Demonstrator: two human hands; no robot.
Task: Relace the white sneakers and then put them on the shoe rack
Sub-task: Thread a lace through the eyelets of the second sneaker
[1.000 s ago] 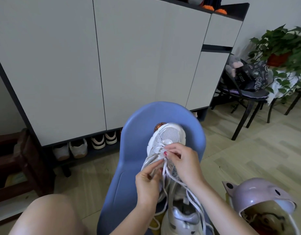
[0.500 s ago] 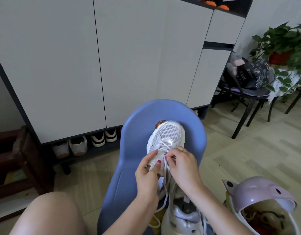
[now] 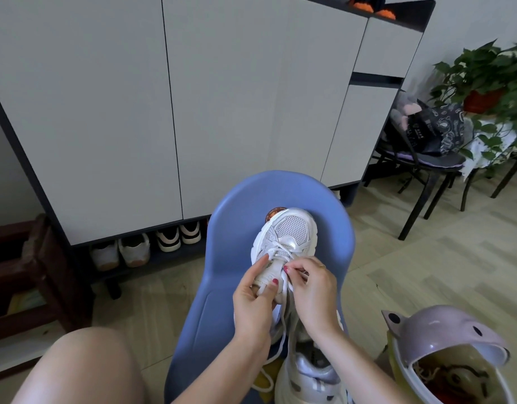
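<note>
A white sneaker (image 3: 289,231) lies on a blue chair (image 3: 237,228), toe pointing away from me. My left hand (image 3: 253,304) grips the sneaker's tongue and left side, thumb on top. My right hand (image 3: 312,293) pinches a white lace (image 3: 286,325) at the eyelets, and the loose lace ends hang down toward me. The second white sneaker (image 3: 309,374) sits below my hands at the chair's near end, partly hidden by my forearms. The shoe rack (image 3: 169,258) is the open dark shelf under the white cabinet.
Several shoes (image 3: 135,250) stand on the rack shelf. A lilac bin (image 3: 444,357) with an open lid is at the lower right. A black chair (image 3: 426,170) holding a bag, and potted plants (image 3: 484,74), stand to the right. A dark wooden stool (image 3: 32,272) is at the left. My bare knee (image 3: 85,365) fills the lower left.
My left hand has slid up from the lace to grip the sneaker's tongue. My right hand has stayed pinching the lace at the eyelets, shifting slightly right.
</note>
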